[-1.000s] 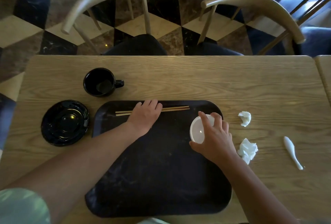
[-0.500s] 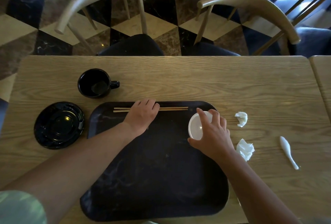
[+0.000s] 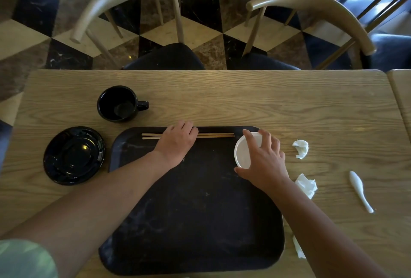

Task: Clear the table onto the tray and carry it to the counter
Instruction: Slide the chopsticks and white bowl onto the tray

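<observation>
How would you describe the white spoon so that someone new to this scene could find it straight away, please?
Start at the black tray in the middle of the wooden table and look past its right edge. Beyond the two crumpled napkins lies the white spoon, alone on bare wood, farthest right. Unlike the soft, lumpy napkins, it is smooth, slim and long.
</observation>
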A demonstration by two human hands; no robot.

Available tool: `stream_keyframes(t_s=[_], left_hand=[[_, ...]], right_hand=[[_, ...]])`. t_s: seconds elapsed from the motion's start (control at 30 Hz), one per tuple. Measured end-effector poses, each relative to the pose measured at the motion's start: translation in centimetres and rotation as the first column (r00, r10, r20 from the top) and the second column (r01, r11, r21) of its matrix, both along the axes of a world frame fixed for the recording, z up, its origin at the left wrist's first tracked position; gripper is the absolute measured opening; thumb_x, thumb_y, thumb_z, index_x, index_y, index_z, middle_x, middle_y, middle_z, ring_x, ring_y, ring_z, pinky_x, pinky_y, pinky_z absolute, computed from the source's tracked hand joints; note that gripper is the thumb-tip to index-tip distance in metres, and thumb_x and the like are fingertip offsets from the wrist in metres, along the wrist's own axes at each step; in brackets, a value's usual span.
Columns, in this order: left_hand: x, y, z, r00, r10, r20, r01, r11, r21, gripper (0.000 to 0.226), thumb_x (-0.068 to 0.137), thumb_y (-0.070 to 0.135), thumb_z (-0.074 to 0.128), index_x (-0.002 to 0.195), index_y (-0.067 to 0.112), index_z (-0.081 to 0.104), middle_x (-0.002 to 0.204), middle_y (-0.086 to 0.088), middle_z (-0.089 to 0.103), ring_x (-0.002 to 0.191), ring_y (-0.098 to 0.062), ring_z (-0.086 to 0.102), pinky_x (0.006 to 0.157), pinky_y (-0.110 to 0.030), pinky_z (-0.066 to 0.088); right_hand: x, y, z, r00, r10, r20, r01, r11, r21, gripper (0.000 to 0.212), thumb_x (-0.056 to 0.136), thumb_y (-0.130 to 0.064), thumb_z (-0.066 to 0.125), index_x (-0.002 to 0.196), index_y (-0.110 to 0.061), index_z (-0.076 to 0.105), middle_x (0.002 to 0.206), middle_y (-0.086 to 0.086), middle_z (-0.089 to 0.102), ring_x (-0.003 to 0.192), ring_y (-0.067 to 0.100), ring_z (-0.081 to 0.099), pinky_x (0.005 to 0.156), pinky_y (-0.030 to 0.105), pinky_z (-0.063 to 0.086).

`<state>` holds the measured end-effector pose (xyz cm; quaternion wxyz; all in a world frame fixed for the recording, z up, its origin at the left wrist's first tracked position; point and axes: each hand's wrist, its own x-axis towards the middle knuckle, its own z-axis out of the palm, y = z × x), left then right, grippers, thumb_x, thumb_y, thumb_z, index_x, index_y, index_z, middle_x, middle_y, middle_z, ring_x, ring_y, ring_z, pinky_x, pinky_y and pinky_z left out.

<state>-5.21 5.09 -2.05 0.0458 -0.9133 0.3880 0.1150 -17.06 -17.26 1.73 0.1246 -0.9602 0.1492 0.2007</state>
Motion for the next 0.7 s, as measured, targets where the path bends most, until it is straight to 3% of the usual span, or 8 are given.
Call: stream_keyframes(t_s=[0.47,0.7], left_hand=[[-0.3,-0.2,0.0,0.999,0.034,0.016,-0.034,0.999,0.025,0.044,0.072,0.0,0.077,0.112,0.008,0.061,0.106,-0.011,0.06,0.094,-0.026,0.059,0.08,-0.037,0.055],[-1.3,0.5,1.6,0.996,0.093,0.007,-0.093,0.995,0.033,0.056,0.069,0.008,0.082,0.118,0.01,0.057,0.113,-0.009,0.058,0.103,-0.025,0.058,0.088,-0.037,0.053]], right_hand=[[0.4,0.2,-0.8,0.994,-0.104,0.029,0.102,0.994,0.05,0.115,0.066,-0.062,0.08,0.153,-0.033,0.01,0.155,0.008,0.013,0.142,0.038,0.019,0.106,0.06,0.036],[1.2,0.8,-0.3,0.994,-0.1,-0.051,0.101,0.995,0.012,0.116,0.066,-0.063,0.079,0.152,-0.03,0.008,0.157,0.013,0.011,0.146,0.043,0.014,0.112,0.071,0.021]])
